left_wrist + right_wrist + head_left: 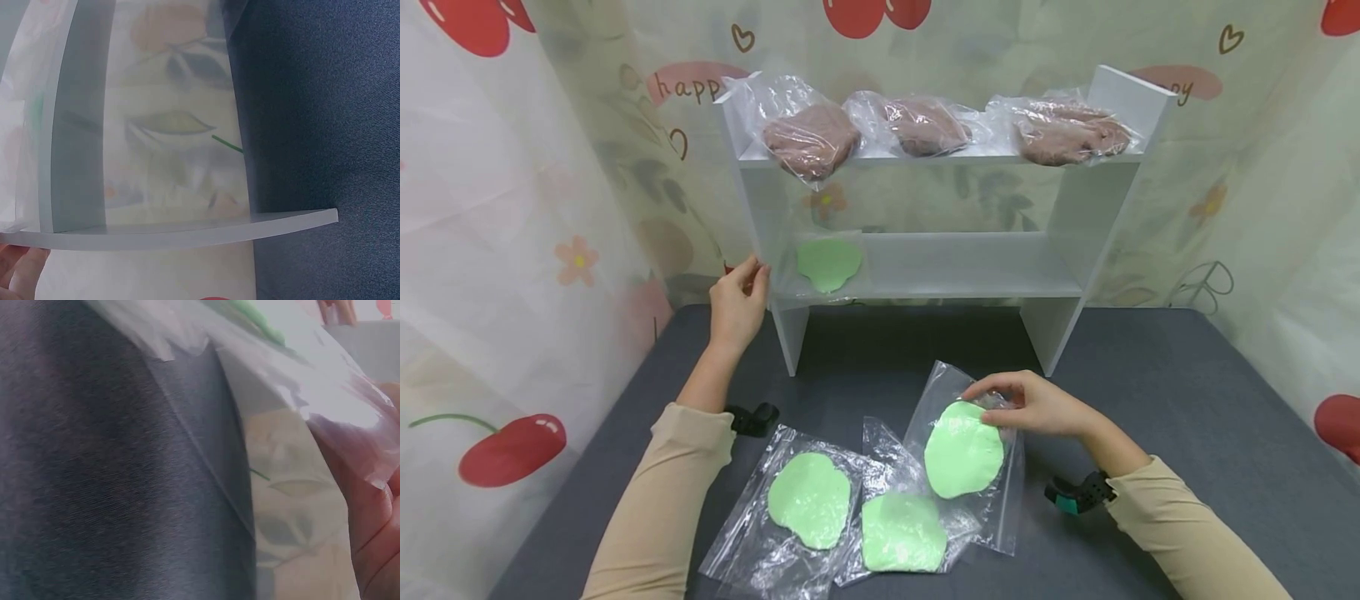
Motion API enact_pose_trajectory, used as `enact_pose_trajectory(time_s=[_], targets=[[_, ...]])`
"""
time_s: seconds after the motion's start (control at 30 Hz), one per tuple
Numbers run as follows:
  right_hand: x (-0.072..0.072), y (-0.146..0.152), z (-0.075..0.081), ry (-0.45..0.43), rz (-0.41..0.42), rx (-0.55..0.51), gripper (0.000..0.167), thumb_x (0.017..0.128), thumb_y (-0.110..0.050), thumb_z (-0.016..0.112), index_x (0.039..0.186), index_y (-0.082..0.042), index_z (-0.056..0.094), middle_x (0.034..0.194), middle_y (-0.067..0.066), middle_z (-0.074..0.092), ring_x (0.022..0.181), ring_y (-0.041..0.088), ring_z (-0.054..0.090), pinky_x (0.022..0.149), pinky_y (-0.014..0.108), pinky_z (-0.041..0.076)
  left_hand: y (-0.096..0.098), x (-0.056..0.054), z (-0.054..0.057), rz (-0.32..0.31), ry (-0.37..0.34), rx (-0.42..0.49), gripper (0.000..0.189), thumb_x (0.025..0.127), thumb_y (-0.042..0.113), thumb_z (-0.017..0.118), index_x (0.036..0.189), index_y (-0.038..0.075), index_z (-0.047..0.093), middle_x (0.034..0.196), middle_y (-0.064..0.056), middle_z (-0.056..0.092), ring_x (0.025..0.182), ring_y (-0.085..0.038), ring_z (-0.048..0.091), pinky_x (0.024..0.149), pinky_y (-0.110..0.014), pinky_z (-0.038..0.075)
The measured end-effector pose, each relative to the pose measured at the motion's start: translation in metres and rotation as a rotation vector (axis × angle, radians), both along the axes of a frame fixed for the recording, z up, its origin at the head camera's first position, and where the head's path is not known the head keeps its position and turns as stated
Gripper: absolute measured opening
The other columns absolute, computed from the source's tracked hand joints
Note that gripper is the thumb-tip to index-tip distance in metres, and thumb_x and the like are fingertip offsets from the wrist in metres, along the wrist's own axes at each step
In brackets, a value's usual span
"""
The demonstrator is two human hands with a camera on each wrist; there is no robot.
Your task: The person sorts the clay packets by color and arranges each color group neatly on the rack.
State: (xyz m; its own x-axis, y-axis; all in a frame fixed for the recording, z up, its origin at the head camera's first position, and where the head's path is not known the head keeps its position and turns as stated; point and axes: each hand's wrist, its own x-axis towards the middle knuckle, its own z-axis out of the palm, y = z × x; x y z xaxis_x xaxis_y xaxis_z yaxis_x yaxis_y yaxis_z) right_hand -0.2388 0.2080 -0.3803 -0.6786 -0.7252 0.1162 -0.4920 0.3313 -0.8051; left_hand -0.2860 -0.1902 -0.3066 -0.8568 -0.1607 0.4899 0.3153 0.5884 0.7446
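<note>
My right hand (1037, 404) pinches the top of a clear plastic bag (1011, 492) with a flat light-green piece (964, 450) inside. In the right wrist view, the bag's film (350, 406) is raised off the dark table. My left hand (737, 304) is at the white shelf's (970, 267) left side panel, its fingers bent at the panel's edge; whether they grip it is unclear. Two more bagged green pieces, one on the left (810, 500) and one in the middle (904, 533), lie on the table, their bags overlapping.
On the top shelf sit bagged brown lumps: left (811, 140), middle (925, 127) and right (1070, 133). A bagged green piece (829, 263) lies at the left of the lower shelf. Patterned curtains (880, 50) surround the dark table (1150, 375).
</note>
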Motion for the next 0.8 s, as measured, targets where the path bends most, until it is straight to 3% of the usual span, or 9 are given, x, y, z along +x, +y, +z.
enact_pose_trajectory(time_s=[0.2, 0.33, 0.43, 0.53, 0.8], targets=[[-0.001, 0.001, 0.011, -0.004, -0.023, -0.109, 0.032, 0.088, -0.003, 0.062, 0.120, 0.002, 0.059, 0.112, -0.003, 0.063, 0.040, 0.015, 0.018, 0.037, 0.026, 0.026, 0.000, 0.000, 0.000, -0.007, -0.006, 0.006, 0.040, 0.098, 0.015, 0.047, 0.136, 0.000, 0.046, 0.125, -0.024, 0.058, 0.108, -0.037, 0.061, 0.088, -0.047, 0.052], [-0.004, 0.001, 0.020, 0.002, -0.078, -0.156, 0.035, 0.088, -0.001, 0.061, 0.122, 0.004, 0.056, 0.115, -0.018, 0.059, 0.040, 0.008, 0.022, 0.039, 0.026, 0.030, 0.000, 0.000, 0.000, -0.002, 0.001, 0.006, 0.040, 0.098, 0.015, 0.047, 0.135, 0.000, 0.047, 0.124, -0.024, 0.059, 0.107, -0.037, 0.062, 0.088, -0.047, 0.052], [-0.005, 0.000, 0.027, 0.004, -0.127, -0.192, 0.035, 0.089, -0.002, 0.061, 0.123, 0.004, 0.056, 0.116, -0.017, 0.059, 0.049, -0.001, 0.044, 0.048, 0.022, 0.046, 0.000, 0.000, 0.000, 0.000, 0.007, 0.006, 0.039, 0.098, 0.015, 0.048, 0.135, 0.000, 0.048, 0.123, -0.024, 0.060, 0.107, -0.037, 0.062, 0.087, -0.047, 0.052], [-0.005, -0.001, 0.033, 0.001, -0.183, -0.229, 0.034, 0.089, -0.003, 0.061, 0.123, -0.001, 0.058, 0.118, -0.011, 0.059, 0.067, 0.000, 0.059, 0.060, 0.024, 0.055, 0.000, -0.001, -0.001, 0.001, 0.008, 0.010, 0.039, 0.098, 0.015, 0.047, 0.134, 0.000, 0.048, 0.123, -0.024, 0.060, 0.107, -0.037, 0.062, 0.087, -0.046, 0.052], [-0.008, -0.007, 0.043, -0.013, -0.347, -0.299, 0.034, 0.090, -0.009, 0.061, 0.124, -0.007, 0.058, 0.115, -0.015, 0.058, 0.068, 0.002, 0.055, 0.061, 0.020, 0.052, 0.000, -0.001, -0.001, 0.006, 0.009, 0.014, 0.039, 0.098, 0.015, 0.048, 0.134, 0.000, 0.049, 0.123, -0.023, 0.060, 0.108, -0.037, 0.062, 0.088, -0.046, 0.052]])
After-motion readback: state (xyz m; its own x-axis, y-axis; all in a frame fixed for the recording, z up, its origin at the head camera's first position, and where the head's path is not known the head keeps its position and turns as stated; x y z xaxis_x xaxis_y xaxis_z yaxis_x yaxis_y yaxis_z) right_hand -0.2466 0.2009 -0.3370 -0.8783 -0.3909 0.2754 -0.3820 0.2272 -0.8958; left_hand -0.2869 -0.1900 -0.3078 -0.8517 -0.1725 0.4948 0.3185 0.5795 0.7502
